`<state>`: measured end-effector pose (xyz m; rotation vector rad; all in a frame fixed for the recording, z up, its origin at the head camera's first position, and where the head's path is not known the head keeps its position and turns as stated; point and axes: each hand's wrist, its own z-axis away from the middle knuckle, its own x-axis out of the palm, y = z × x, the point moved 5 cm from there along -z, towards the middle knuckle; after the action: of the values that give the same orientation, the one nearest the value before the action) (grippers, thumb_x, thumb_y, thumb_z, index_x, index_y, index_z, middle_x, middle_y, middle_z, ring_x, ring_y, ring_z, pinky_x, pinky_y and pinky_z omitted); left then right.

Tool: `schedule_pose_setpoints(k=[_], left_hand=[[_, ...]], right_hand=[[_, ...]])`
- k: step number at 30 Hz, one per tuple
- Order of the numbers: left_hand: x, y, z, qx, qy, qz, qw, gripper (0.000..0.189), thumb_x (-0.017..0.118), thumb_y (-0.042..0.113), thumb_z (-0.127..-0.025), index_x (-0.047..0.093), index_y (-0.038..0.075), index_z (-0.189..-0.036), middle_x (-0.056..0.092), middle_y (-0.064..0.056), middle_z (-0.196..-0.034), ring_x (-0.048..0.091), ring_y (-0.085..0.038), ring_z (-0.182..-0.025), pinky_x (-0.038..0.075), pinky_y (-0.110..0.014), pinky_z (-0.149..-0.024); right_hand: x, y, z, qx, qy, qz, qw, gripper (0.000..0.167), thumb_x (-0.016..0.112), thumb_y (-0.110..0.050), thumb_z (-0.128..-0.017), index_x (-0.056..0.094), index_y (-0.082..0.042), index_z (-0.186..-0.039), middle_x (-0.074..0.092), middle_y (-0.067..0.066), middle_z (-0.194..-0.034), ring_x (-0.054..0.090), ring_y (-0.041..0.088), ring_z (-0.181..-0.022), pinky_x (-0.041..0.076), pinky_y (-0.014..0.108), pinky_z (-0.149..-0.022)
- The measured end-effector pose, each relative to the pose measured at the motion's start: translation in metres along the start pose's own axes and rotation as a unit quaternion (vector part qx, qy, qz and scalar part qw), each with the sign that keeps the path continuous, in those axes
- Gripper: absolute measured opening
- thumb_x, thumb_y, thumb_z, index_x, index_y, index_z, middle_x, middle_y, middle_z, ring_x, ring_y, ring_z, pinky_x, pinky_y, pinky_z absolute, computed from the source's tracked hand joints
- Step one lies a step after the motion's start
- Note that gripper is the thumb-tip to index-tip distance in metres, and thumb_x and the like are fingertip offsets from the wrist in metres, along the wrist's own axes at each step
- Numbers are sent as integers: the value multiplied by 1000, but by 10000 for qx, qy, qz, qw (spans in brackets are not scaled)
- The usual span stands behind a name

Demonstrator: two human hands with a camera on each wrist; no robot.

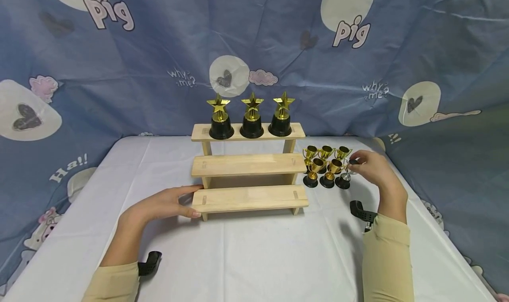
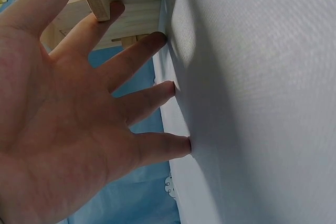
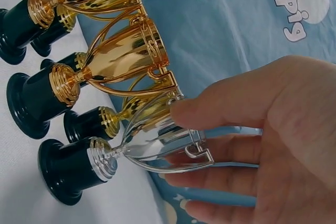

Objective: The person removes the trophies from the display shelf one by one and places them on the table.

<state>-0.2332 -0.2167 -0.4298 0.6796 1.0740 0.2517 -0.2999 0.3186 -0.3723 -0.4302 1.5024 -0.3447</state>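
A three-tier wooden display stand (image 1: 248, 165) stands mid-table in the head view. At its left end my left hand (image 1: 161, 204) touches the lower tier with thumb and index finger. The left wrist view shows that hand's fingers (image 2: 142, 103) straight and spread. To the right of the stand, my right hand (image 1: 375, 169) pinches the rim of a silver trophy cup (image 3: 152, 148) between thumb and fingers. The cup's black base (image 1: 342, 182) appears to rest on the table. Several gold trophy cups (image 1: 312, 171) stand in two rows just left of it.
Three gold star trophies (image 1: 252, 120) with black bases stand in a row on the top tier. A white cloth (image 1: 254, 262) covers the table. Blue printed fabric (image 1: 254, 36) hangs behind and along the sides. Black wrist mounts (image 1: 150, 264) sit on both forearms.
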Motion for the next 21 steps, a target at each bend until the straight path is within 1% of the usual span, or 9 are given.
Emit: schedule_pose_setpoints(k=[3,10,17,21], left_hand=[[0,-1,0,-31,12,3,10000,89,76,54,-79,41,21,-153,34,-22,-159,28,-47,-147,30,-68,-110],[0,-2,-1,-6,4,11,10000,90,77,54,-79,40,20,-153,34,-22,-159,27,-48,-147,30,-69,-110],[0,-1,-1,30,-15,27,10000,88,77,53,-79,40,20,-153,34,-23,-159,27,-48,-147,30,-69,-110],[0,0,-1,43,3,10,10000,88,77,53,-79,41,20,-153,35,-23,-158,28,-48,-147,30,-69,-110]], right_hand=[[-1,0,-1,19,9,25,10000,41,61,-23,-92,61,-2,-128,61,30,-123,59,43,-109,50,52,-82],[0,-1,-1,36,12,-3,10000,42,58,-18,-90,60,-4,-130,57,31,-131,55,47,-118,48,57,-90],[-1,-1,1,-16,-30,-3,10000,43,60,-13,-86,61,-3,-128,58,32,-128,55,47,-115,49,55,-85],[0,0,1,5,-47,-3,10000,44,59,-13,-85,61,-2,-128,58,32,-128,55,47,-115,49,55,-85]])
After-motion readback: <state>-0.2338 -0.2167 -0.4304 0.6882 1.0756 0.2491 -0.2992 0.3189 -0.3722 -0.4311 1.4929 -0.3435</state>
